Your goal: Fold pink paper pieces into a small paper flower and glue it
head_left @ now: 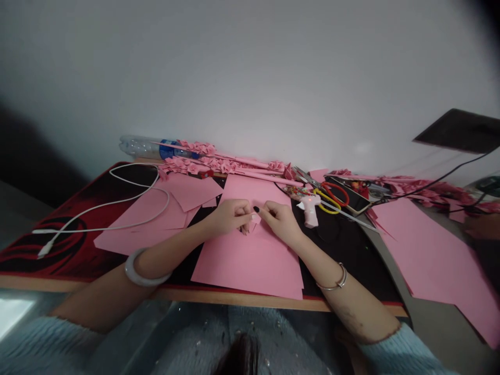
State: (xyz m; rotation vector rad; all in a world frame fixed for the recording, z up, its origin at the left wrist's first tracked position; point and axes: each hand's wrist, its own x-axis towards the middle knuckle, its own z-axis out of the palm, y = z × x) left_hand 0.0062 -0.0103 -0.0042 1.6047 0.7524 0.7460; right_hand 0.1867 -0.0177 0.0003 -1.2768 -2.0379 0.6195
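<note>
Between my two hands is a small folded piece of pink paper point(255, 221), partly covered by the fingers. My left hand point(232, 216) pinches it from the left, fingers curled and thumb pointing inward. From the right, my right hand point(279, 221) pinches the same piece, its dark-nailed thumb on top. Both hands are just above large pink paper sheets point(250, 265) in the middle of the desk mat. The exact folds are too small to make out.
More pink sheets point(156, 213) lie left under a white cable point(117, 227). Paper-flower stems point(226, 165) and a plastic bottle point(142, 147) line the wall. A pink glue gun point(310, 209) and scissors point(332, 200) lie right. Further right are other pink sheets point(425, 250) and another person's hand point(482, 227).
</note>
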